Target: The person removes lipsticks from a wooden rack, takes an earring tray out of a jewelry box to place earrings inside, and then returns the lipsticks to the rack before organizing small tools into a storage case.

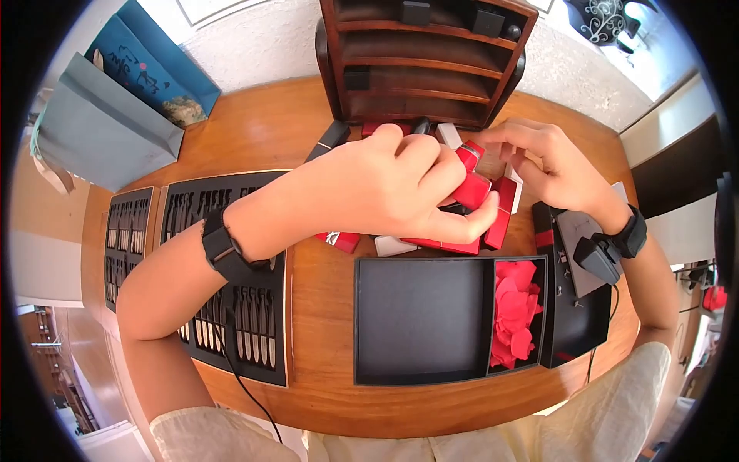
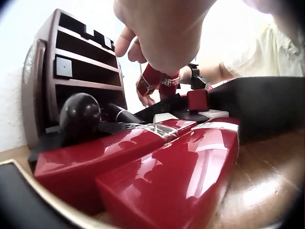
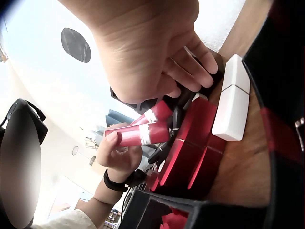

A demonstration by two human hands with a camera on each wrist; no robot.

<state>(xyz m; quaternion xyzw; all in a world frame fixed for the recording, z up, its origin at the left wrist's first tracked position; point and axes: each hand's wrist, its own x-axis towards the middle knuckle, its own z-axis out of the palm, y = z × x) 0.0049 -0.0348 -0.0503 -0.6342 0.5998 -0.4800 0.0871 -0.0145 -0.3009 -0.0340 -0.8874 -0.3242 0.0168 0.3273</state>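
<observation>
My left hand [image 1: 408,181] reaches over a pile of small cases. It pinches a glossy red lipstick tube [image 3: 143,135] with a silver band between thumb and fingers. A second red tube [image 3: 159,112] lies alongside that one, close behind the fingers. To the right of the pile, my right hand [image 1: 550,165] hangs with relaxed, slightly bent fingers and nothing visible in them. Beneath the hands are long red lipstick tubes [image 2: 186,176], a white tube [image 3: 232,100] and black ones. A rounded black piece [image 2: 80,117] stands among them in the left wrist view.
In front lies an open black box [image 1: 423,319] with red petals [image 1: 514,312] in its side compartment. Another black box [image 1: 577,331] is at its right. Trays of cutlery-like pieces [image 1: 250,323] lie left. A wooden shelf [image 1: 419,58] stands behind; paper bags [image 1: 108,123] stand back left.
</observation>
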